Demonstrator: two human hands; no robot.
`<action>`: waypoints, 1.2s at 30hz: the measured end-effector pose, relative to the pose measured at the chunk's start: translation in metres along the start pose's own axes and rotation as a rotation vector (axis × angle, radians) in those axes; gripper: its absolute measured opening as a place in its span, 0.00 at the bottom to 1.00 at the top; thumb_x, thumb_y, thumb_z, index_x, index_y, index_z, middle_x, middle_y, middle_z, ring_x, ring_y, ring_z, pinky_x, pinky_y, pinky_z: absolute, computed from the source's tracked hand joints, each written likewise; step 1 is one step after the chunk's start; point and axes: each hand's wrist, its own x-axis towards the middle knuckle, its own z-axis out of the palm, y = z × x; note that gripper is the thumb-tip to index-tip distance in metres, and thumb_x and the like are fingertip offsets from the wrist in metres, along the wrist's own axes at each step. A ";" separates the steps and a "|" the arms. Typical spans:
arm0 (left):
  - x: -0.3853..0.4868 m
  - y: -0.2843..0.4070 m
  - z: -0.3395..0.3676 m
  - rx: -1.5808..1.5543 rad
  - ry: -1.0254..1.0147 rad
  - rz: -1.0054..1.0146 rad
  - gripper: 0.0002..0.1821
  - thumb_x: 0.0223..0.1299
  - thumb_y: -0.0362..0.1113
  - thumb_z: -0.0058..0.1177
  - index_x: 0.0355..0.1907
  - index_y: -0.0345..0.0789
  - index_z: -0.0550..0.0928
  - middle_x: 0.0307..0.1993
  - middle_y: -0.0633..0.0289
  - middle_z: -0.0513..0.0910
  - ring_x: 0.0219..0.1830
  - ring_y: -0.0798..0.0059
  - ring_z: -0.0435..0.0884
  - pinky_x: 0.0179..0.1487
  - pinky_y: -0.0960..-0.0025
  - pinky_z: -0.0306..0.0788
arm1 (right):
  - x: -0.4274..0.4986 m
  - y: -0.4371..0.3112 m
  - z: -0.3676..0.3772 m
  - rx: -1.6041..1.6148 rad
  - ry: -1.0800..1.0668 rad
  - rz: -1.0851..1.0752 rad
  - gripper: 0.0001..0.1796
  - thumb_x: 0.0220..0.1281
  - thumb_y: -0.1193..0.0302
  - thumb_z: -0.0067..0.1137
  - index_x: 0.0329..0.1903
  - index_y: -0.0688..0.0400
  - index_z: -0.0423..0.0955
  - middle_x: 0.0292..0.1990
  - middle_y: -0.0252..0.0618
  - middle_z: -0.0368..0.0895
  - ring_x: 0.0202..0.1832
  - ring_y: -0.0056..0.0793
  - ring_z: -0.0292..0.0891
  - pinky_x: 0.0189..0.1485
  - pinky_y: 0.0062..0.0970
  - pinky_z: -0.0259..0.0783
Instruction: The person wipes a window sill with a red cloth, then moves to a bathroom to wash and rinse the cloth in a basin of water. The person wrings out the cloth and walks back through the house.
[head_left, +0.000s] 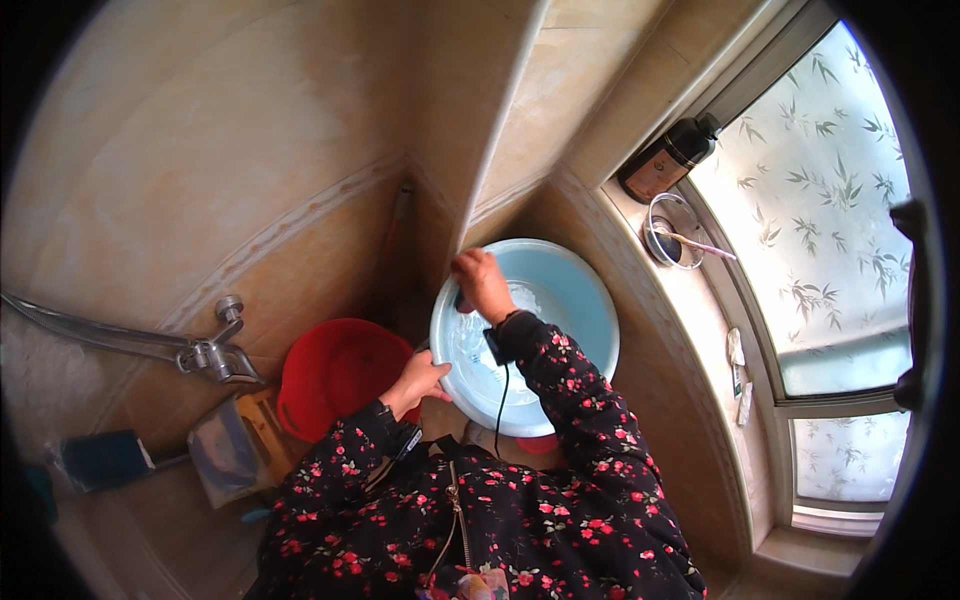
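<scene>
A large light-blue plastic basin (577, 300) with water in it stands before me. My left hand (417, 381) is at its lower left rim, thumb and fingers apart around the rim. My right hand (481, 279) is over the basin's upper left side, its fingers curled. Something dark reddish shows just below these fingers; I cannot tell what it is or whether the hand holds it. From my right wrist a dark strap or device hangs with a thin black cord over the water. A red plastic basin (337, 356) stands to the left, beside my left hand.
At left, a chrome shower mixer tap (214, 360) is on the tiled wall, above a clear plastic bag (225, 450). On the right windowsill stand a black bottle (664, 161) and a clear cup (664, 244) with a pink-handled brush (694, 241) across it. A wall edge rises behind the blue basin.
</scene>
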 end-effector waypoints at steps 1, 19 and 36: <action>-0.001 -0.001 0.000 -0.008 -0.003 0.012 0.17 0.69 0.33 0.44 0.56 0.28 0.68 0.43 0.50 0.80 0.35 0.63 0.84 0.34 0.67 0.82 | 0.006 0.013 -0.006 -0.034 0.065 0.030 0.09 0.52 0.75 0.57 0.39 0.56 0.78 0.40 0.44 0.76 0.44 0.50 0.71 0.46 0.42 0.71; 0.011 0.004 -0.021 -0.102 0.033 0.049 0.13 0.67 0.38 0.51 0.46 0.31 0.75 0.36 0.57 0.82 0.32 0.73 0.82 0.34 0.70 0.79 | -0.059 0.093 -0.066 0.145 0.224 0.438 0.15 0.51 0.81 0.58 0.44 0.59 0.74 0.43 0.45 0.73 0.43 0.45 0.75 0.45 0.35 0.74; 0.025 0.000 -0.026 -0.017 0.222 0.169 0.18 0.74 0.36 0.34 0.62 0.39 0.70 0.35 0.63 0.81 0.29 0.79 0.80 0.30 0.73 0.78 | -0.066 0.049 0.098 -0.777 -0.215 0.203 0.16 0.54 0.75 0.50 0.47 0.62 0.69 0.45 0.48 0.71 0.48 0.48 0.71 0.43 0.42 0.74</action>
